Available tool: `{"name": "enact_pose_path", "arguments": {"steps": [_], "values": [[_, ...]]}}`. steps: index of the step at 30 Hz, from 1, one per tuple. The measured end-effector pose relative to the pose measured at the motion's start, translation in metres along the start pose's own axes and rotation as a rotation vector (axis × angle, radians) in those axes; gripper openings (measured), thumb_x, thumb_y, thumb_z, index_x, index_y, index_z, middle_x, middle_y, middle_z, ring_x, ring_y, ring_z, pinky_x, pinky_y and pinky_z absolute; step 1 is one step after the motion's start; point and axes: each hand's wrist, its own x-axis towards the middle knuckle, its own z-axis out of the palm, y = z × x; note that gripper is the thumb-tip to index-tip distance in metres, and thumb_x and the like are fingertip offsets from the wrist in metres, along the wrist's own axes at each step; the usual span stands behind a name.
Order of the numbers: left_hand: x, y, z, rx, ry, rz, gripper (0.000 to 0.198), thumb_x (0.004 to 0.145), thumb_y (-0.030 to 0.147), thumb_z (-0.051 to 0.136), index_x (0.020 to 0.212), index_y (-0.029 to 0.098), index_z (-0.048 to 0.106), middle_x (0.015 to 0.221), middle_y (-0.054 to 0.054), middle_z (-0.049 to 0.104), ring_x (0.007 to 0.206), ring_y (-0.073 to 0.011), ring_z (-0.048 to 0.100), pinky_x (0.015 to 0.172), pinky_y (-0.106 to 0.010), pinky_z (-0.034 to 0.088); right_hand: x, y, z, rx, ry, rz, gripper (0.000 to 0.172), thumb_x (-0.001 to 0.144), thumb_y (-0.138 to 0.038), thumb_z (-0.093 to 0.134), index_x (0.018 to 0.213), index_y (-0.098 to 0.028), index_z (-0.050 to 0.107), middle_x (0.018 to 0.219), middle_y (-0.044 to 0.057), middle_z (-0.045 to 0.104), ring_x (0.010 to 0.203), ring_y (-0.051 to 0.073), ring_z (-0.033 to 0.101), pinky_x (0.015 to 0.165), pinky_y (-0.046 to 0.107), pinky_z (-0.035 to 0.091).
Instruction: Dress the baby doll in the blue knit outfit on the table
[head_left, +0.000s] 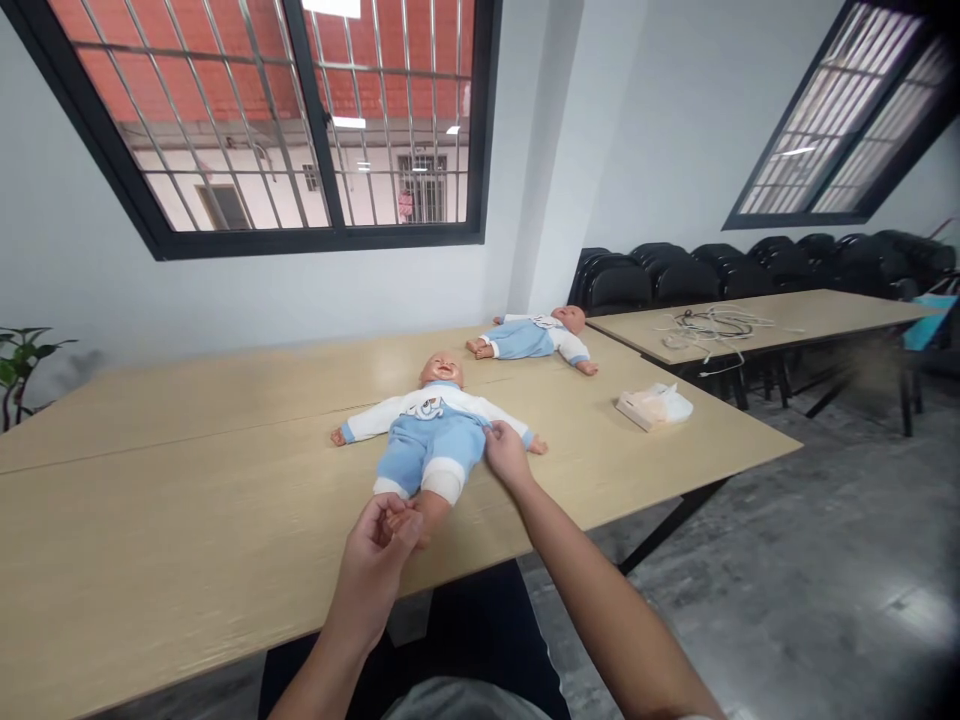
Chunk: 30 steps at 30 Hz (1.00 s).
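Note:
A baby doll [435,425] in a white top and blue trousers lies on its back on the wooden table [187,500], arms spread, feet toward me. My left hand [379,550] is closed around the doll's feet at the table's near edge. My right hand [506,452] pinches the trousers at the doll's hip, just below its sleeve. A second doll [536,338] in the same clothes lies farther back on the table, untouched.
A white tissue pack [654,406] lies on the table's right part. Another table [750,325] to the right carries a tangle of cables [712,325]. Black chairs [750,265] line the back wall. A potted plant [19,365] stands at the far left.

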Motion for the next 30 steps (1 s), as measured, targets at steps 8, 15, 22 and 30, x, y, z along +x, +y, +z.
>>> {"name": "enact_pose_path", "arguments": {"steps": [8, 15, 22, 30], "values": [[0.001, -0.018, 0.006, 0.295, -0.039, 0.138, 0.026, 0.086, 0.039, 0.074, 0.095, 0.021, 0.058, 0.095, -0.002, 0.067, 0.085, -0.0173, 0.063, 0.076, -0.029, 0.051, 0.001, -0.004, 0.003, 0.139, 0.060, 0.053, 0.059, 0.096, -0.045, 0.053, 0.145, -0.012, 0.052, 0.094, 0.010, 0.078, 0.088, 0.028, 0.072, 0.088, 0.039, 0.054], [0.006, -0.060, 0.061, 0.957, -0.143, 0.553, 0.014, 0.086, 0.011, 0.064, 0.084, 0.022, 0.056, 0.094, -0.003, 0.063, 0.089, -0.0207, 0.062, 0.082, -0.035, 0.050, 0.003, 0.000, -0.004, 0.361, -0.022, 0.056, 0.073, 0.087, -0.063, 0.060, 0.140, -0.014, 0.057, 0.126, 0.017, 0.072, 0.122, 0.030, 0.065, 0.108, 0.043, 0.049], [-0.005, -0.056, 0.095, 1.068, -0.259, 0.513, 0.019, 0.082, 0.016, 0.073, 0.093, 0.024, 0.059, 0.108, -0.006, 0.066, 0.105, -0.0261, 0.063, 0.083, -0.038, 0.054, 0.007, 0.006, -0.017, 0.529, -0.165, 0.111, 0.082, 0.074, -0.065, 0.077, 0.138, -0.019, 0.057, 0.123, 0.014, 0.073, 0.120, 0.032, 0.067, 0.104, 0.045, 0.052], [0.117, 0.028, 0.010, 0.828, 0.051, 0.375, 0.014, 0.093, 0.027, 0.055, 0.101, 0.023, 0.066, 0.107, -0.007, 0.070, 0.105, -0.0252, 0.063, 0.097, -0.041, 0.048, 0.007, 0.009, -0.012, 0.544, -0.172, 0.085, 0.060, 0.079, -0.056, 0.076, 0.126, -0.020, 0.064, 0.124, 0.011, 0.073, 0.121, 0.030, 0.065, 0.108, 0.046, 0.050]]}}
